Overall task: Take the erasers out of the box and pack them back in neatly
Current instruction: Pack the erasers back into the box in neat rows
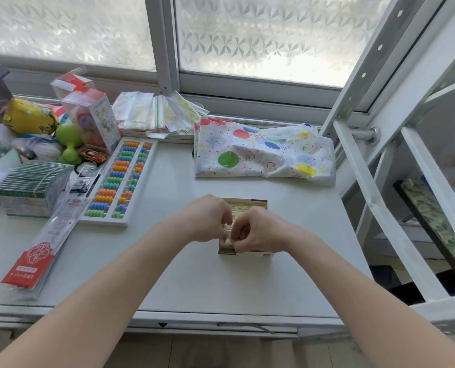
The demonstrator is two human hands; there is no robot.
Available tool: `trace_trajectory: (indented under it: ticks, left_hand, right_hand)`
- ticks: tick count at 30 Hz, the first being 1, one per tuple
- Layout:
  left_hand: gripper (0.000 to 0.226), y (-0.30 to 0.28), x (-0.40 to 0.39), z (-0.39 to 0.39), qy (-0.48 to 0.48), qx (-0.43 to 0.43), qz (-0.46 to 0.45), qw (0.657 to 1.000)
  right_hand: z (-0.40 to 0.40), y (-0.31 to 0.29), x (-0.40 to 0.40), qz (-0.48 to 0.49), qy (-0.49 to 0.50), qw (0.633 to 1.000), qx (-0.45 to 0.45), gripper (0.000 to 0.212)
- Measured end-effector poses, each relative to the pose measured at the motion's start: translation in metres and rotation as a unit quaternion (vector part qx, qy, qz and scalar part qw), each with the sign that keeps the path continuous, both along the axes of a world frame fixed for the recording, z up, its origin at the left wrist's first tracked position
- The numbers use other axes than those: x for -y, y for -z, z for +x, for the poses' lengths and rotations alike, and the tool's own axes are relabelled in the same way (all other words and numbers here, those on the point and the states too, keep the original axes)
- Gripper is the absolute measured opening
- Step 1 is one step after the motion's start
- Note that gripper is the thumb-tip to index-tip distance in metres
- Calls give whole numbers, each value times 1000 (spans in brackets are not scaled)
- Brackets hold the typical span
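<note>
A small tan box sits on the white counter, close to the front edge and a bit to the right of the middle. Both hands are over the box. The left hand has its fingers curled down over the left side of the box. The right hand has its fingers curled too, and its fingertips meet the left hand's right above the box. They seem to pinch something small and pale between them, maybe an eraser, but the fingers hide most of it so I cannot tell for sure. More pale erasers show inside the box near its front wall.

On the left of the counter lies an abacus with bright beads. Beside it is a long packet with a red label. Behind the box, well apart from it, lies a white cloth with balloons on it. A little red toy car sits near the top of the abacus
</note>
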State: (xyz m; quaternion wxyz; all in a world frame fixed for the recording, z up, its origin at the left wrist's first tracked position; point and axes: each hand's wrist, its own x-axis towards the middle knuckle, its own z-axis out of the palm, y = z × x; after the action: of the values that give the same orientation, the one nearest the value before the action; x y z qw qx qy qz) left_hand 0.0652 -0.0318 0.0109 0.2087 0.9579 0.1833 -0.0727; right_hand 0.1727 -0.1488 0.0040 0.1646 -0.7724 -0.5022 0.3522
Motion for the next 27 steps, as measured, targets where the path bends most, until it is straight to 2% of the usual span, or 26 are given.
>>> trace_trajectory:
  ticks: [4,9,12,14,17,21,23,27]
  left_hand:
    - [26,-7,-9,-17,-64,88,-84,990]
    - [34,-5,-3,-33,-100,157,-245,951]
    - [37,-2,0,-34,-123,189,-259,939]
    - [31,1,2,-34,-126,209,-249,937]
    - [22,6,5,-32,-111,207,-221,947]
    - [20,13,10,-32,-88,176,-182,963]
    - [20,14,11,-33,-75,159,-149,973]
    - [19,12,7,-38,-69,141,-126,980]
  right_hand:
    - [8,4,4,51,75,989,-117,4]
    - [17,2,9,118,148,949,-254,7]
    - [18,-1,11,113,159,928,-318,8]
    - [16,-3,11,109,170,915,-349,8]
    - [13,-5,12,103,176,924,-324,6]
    - [4,-5,15,68,133,969,-196,15]
    - [-2,-2,14,65,131,980,-134,17]
    - [-9,1,11,80,127,980,-129,21]
